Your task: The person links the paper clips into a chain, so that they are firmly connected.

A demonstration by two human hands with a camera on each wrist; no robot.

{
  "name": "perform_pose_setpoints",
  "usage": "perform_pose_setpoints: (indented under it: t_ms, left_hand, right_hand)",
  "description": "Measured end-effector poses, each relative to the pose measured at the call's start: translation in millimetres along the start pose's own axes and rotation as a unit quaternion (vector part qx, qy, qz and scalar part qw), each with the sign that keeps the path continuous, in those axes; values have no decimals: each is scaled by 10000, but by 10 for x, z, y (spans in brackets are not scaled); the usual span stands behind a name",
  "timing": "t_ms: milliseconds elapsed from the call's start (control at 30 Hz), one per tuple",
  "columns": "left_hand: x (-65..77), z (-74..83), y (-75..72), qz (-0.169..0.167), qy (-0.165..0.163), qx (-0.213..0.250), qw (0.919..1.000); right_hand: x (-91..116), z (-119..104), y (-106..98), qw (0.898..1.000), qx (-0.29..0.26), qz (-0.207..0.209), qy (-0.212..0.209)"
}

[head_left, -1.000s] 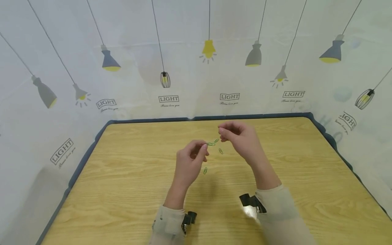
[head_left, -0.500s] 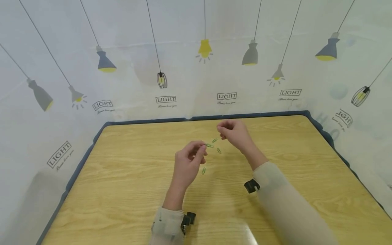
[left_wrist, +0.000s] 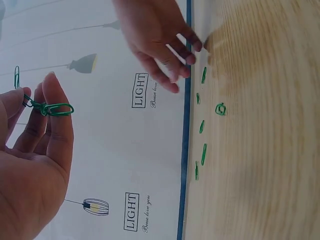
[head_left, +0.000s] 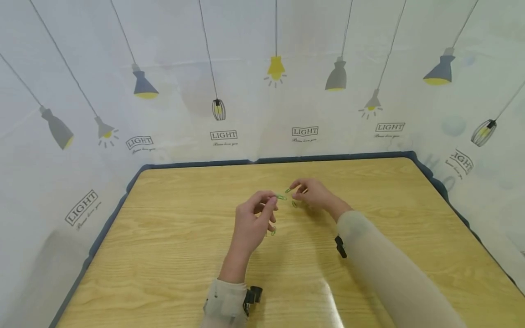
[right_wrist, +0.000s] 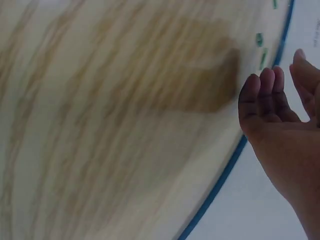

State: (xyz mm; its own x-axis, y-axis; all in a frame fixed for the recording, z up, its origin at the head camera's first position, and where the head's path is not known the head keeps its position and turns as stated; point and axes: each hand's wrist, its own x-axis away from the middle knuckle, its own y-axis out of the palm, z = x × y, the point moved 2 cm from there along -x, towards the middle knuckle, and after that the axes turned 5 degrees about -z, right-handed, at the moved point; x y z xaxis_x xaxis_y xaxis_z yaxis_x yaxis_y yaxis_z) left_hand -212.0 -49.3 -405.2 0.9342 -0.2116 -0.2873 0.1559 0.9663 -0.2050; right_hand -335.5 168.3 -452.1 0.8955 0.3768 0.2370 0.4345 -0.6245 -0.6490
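Observation:
Between thumb and fingers, my left hand (head_left: 252, 221) pinches a short chain of linked green paper clips (left_wrist: 59, 109). One clip of the chain sticks up past the thumb in the left wrist view. My right hand (head_left: 316, 193) reaches down beside loose green paper clips on the table, its fingers parted and no clip showing in its grasp. In the head view one loose clip (head_left: 288, 190) shows at its fingertips, and another clip (head_left: 294, 204) is just below them. The left wrist view shows several clips in a rough row, with one squarish clip (left_wrist: 220, 109) off to the side.
The wood-grain table (head_left: 164, 255) has a dark blue edging (head_left: 197, 163) along its back. Behind it hangs a pale wall covering (head_left: 254, 109) printed with lamps. Each forearm carries a black wrist camera, such as the left wrist camera (head_left: 253, 295).
My right hand has come down toward the loose clips, and its fingers have parted. My left hand stays almost in place, still pinching the linked clips.

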Motion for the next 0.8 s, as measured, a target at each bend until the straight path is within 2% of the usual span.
perform_pose_setpoints:
  t_ms: [133, 300, 567, 800]
  left_hand:
    - [13, -18, -13, -25, -59, 19, 10000]
    - [19, -22, -31, -42, -88, -20, 10000]
    - [9, 5, -38, -11, 13, -127, 9999]
    - [19, -8, -37, -61, -55, -176, 9998]
  right_hand:
    - [-37, 130, 58, 9990, 130, -354, -238]
    - [-47, 196, 70, 9979, 155, -477, -415]
    - [-64, 214, 73, 9980, 227, -458, -372]
    - [-46, 188, 91, 9990, 108, -397, -170]
